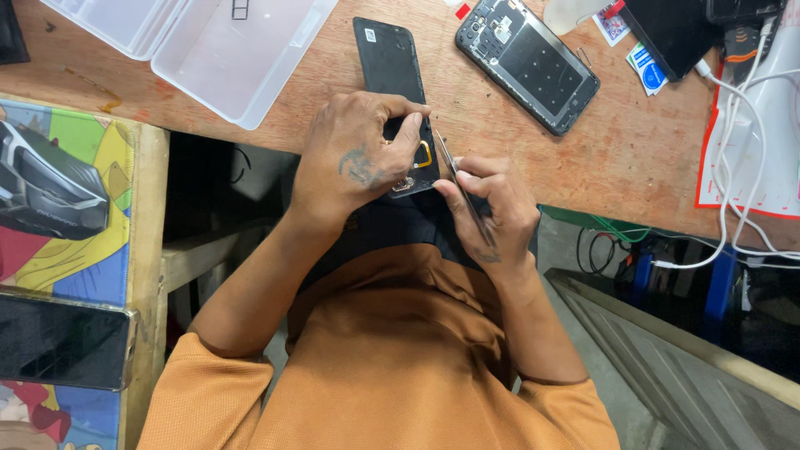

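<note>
Left hand (354, 158) grips opened phone (396, 92); right hand (492, 208) pinches tweezers (458, 187) at its lower end. Back cover off, inner parts not yet out.

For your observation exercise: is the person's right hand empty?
No. The right hand pinches thin metal tweezers, tips at the black phone part that the left hand steadies.
</note>
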